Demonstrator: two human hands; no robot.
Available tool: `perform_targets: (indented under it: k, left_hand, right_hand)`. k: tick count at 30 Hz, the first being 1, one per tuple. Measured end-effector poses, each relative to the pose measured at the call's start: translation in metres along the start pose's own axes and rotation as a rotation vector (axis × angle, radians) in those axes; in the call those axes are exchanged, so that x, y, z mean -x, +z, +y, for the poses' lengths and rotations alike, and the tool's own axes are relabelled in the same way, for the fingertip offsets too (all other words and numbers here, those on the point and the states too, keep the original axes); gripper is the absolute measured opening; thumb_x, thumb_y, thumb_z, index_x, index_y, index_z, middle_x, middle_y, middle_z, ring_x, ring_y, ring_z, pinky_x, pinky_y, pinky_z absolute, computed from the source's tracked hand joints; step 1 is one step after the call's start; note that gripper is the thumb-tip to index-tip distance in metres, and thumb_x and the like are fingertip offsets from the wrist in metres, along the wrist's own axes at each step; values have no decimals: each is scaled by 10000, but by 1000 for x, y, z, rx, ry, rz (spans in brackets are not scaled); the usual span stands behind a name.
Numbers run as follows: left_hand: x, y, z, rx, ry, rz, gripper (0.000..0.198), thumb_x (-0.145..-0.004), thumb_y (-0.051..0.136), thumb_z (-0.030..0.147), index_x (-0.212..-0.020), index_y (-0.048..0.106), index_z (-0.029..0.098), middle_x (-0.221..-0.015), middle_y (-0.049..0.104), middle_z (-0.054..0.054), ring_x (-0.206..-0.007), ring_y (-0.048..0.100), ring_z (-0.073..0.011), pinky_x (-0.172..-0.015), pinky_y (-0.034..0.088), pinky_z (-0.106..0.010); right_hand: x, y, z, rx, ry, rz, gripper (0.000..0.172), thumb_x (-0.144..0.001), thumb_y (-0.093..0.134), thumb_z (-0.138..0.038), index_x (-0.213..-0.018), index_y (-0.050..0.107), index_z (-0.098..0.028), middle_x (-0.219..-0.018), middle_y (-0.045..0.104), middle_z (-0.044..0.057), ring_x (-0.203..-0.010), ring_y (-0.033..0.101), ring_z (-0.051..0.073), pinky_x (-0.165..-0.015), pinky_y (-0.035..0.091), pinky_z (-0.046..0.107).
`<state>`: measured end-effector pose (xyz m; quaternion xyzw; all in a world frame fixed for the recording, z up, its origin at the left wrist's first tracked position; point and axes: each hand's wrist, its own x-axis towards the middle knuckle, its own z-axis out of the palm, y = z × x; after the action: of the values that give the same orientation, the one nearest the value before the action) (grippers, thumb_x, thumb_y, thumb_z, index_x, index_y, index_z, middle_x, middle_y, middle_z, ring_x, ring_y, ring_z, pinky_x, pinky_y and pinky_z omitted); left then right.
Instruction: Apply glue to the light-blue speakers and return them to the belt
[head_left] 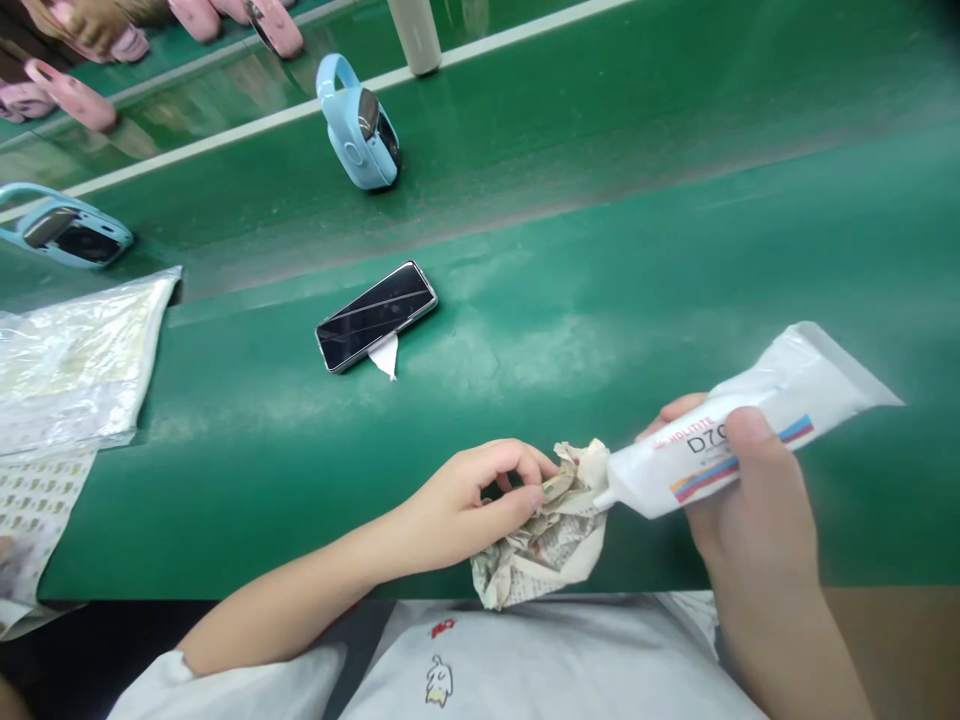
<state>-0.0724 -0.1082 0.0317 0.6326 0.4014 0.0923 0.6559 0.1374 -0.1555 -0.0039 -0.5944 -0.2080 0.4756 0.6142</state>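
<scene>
From my seat, the right hand [750,490] is wrapped around a white adhesive tube [750,440] at lower right of the frame, thumb on top and fingers curled beneath, so it is closed firmly on the tube. The tube's nozzle end points left and meets a crumpled wad of printed paper [551,535] at bottom centre. The left hand [469,500] pinches that paper between thumb and fingertips, partly closed on it, right at the spot where the nozzle touches.

I judge the main risk is glue. If the right hand squeezes too hard while the nozzle is buried in the wad, adhesive could ooze past the paper onto the left fingers, which sit just beside the tip. The paper hangs over the near edge of the green counter [600,260], above the white shirt [547,660], so a drip would likely land on cloth. I cannot tell whether a cap is on the nozzle; the paper hides it.

A dark phone [375,315] lies face up at centre left, with a small white scrap [385,355] touching its near edge, well apart from the hands. A sticky finger reaching for it would smear the glass. 2 blue watches [358,125] [64,228] rest farther back, and a plastic bag [75,360] lies at left.
</scene>
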Motion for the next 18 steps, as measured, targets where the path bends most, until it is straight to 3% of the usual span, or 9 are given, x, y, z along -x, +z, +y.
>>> perform_targets:
  k: [11, 18]
  left_hand:
    - [6, 2, 1, -47, 25, -40, 145, -920, 472, 270, -821, 524, 180, -1104, 668, -66, -940, 603, -168, -773, 457, -304]
    - [3, 5, -5, 78, -73, -52, 239, -937, 443, 344, -819, 549, 165, -952, 675, -48, -791, 571, -132, -699, 441, -267]
  right_hand:
    - [5, 7, 3, 104, -167, -25, 277, -804, 748, -448, -832, 695, -178, -775, 623, 48, -614, 580, 191, -505, 498, 234]
    - [7, 5, 3, 193, -174, -156, 237, -855, 719, -468, -860, 696, -232, -786, 624, 3, -647, 582, 157, -553, 499, 184]
